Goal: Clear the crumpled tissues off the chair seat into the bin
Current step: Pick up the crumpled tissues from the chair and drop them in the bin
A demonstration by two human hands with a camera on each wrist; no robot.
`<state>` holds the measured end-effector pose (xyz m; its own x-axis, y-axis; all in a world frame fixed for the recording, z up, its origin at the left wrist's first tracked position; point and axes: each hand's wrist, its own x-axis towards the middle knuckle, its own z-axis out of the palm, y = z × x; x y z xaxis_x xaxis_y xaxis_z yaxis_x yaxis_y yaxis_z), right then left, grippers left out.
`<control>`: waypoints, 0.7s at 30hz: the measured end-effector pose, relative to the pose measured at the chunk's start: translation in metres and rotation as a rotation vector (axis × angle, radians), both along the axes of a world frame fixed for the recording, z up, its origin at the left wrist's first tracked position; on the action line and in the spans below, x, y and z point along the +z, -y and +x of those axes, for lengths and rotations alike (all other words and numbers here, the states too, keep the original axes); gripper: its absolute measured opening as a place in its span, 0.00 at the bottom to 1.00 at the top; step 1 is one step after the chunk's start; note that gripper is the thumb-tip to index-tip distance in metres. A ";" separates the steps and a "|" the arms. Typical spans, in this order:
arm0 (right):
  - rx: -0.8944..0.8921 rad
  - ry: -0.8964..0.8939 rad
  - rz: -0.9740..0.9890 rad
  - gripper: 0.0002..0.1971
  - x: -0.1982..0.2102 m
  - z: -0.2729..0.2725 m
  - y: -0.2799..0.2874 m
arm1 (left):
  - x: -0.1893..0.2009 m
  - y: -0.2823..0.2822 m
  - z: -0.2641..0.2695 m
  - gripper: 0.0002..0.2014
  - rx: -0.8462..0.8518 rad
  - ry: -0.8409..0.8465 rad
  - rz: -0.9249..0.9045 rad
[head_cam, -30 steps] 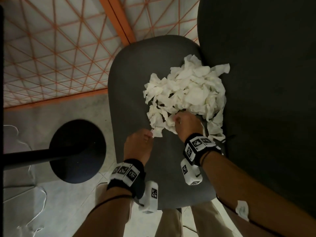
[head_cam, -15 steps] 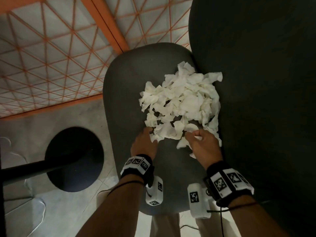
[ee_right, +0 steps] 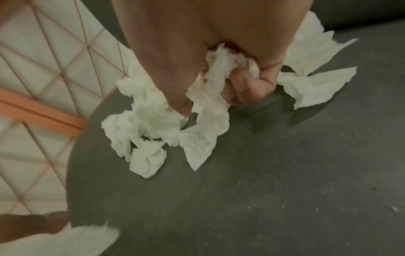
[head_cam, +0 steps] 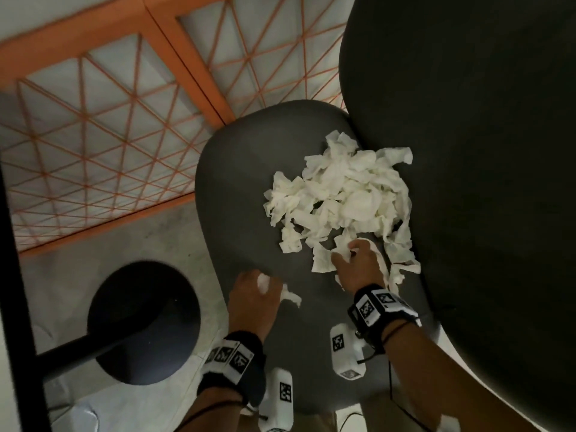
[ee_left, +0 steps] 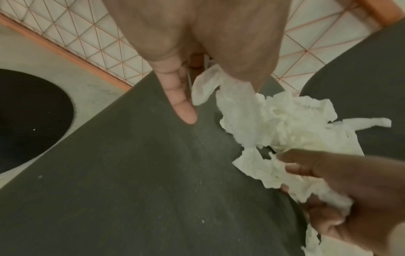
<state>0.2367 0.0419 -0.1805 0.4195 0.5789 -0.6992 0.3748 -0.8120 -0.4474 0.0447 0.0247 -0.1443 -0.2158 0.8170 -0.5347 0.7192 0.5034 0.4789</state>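
Head view: we see a dark grey chair seat (head_cam: 249,188) with a heap of crumpled white tissues (head_cam: 339,198) piled toward its right side, touching the dark backrest (head_cam: 467,151). The left hand (head_cam: 254,296) sits over the near-left part of the seat, fingers curled round a small tissue scrap (head_cam: 291,294) that pokes out on both sides of the fist. The right hand (head_cam: 358,266) is at the near edge of the heap, fingers pinching a tissue strip (head_cam: 324,261) that trails down past the wrist. A round black bin (head_cam: 143,322) stands on the floor left of the seat, with a black bar (head_cam: 78,350) crossing in front of it; an orange lattice panel (head_cam: 103,120) is behind. Left wrist view: the left hand (ee_left: 197,34) has tissue bunched between thumb (ee_left: 181,102) and palm, the scrap hanging just above the seat (ee_left: 131,173); the right hand (ee_left: 350,190) comes in from the right gripping tissue, and part of the bin (ee_left: 28,121) shows at left. Right wrist view: the right hand (ee_right: 208,52) has its fingers (ee_right: 247,88) clenched on a wad, loose ends draping onto the seat (ee_right: 263,190), more crumpled pieces (ee_right: 142,135) lying just beside, and the left hand with its scrap shows blurred at bottom left.
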 end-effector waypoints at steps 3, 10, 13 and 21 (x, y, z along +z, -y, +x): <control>0.110 0.069 -0.084 0.20 -0.008 -0.001 -0.004 | -0.003 -0.012 -0.005 0.04 0.002 0.029 -0.007; 0.016 -0.001 0.010 0.04 0.003 0.014 0.006 | -0.013 -0.053 0.022 0.25 0.083 0.135 -0.134; -0.028 -0.051 0.037 0.04 0.009 0.025 0.017 | -0.029 -0.062 0.035 0.28 0.132 0.145 -0.182; -0.087 -0.244 0.143 0.12 0.027 0.004 -0.015 | -0.031 -0.061 0.052 0.09 0.115 0.127 -0.225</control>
